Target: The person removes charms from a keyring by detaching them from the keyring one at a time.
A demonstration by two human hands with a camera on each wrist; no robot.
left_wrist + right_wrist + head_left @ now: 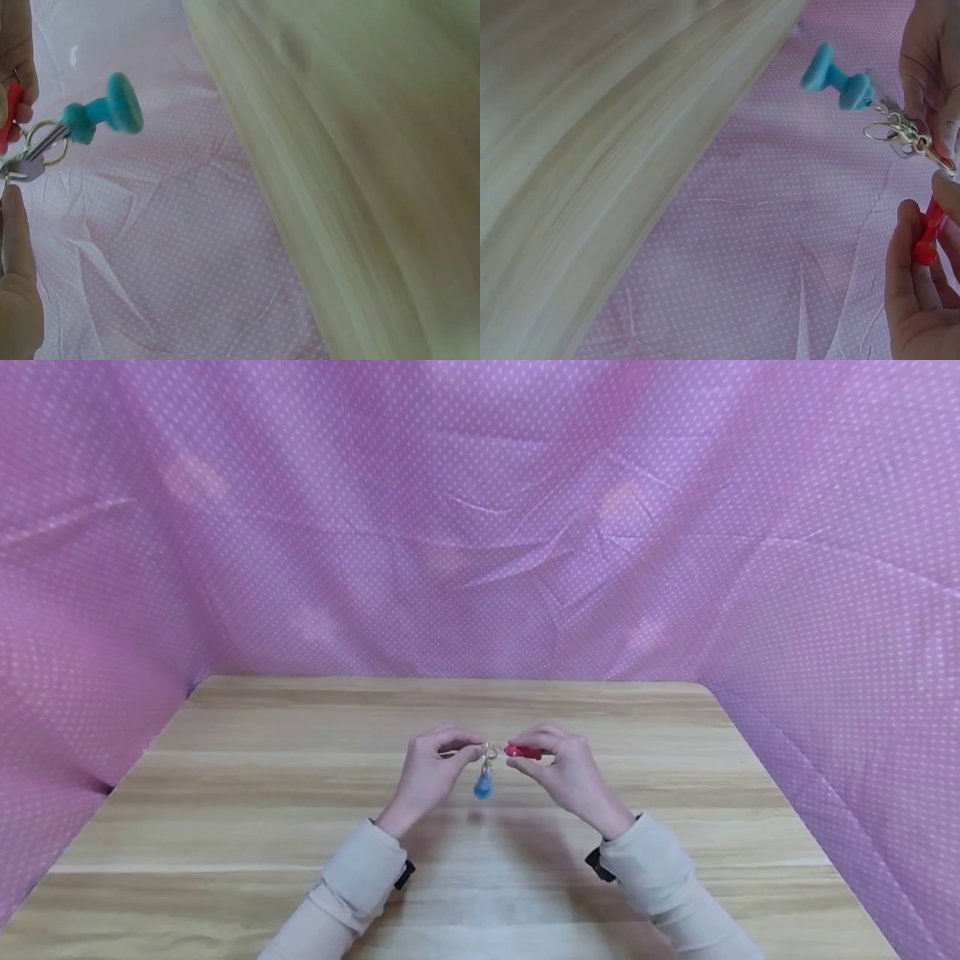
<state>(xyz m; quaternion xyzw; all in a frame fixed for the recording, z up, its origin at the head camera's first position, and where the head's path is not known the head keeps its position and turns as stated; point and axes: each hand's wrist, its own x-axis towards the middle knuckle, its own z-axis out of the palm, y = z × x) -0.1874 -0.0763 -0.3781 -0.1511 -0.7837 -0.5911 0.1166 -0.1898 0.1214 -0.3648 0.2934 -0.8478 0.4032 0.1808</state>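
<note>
Over the middle of the table, my left hand pinches a metal keychain with gold-coloured rings and a clasp between thumb and fingers. From it dangles a blue knob-ended charm, narrow at its middle, beside silvery metal pieces in the left wrist view. Close by on the right, my right hand grips a small red piece, which shows a rounded end in the right wrist view. The fingertips of both hands nearly meet. Whether the red piece is joined to the keychain, I cannot tell.
A light wood-grain table lies below the hands. Pink cloth with white dots hangs around its back and sides. Dark bands show at both wrists under the light sleeves.
</note>
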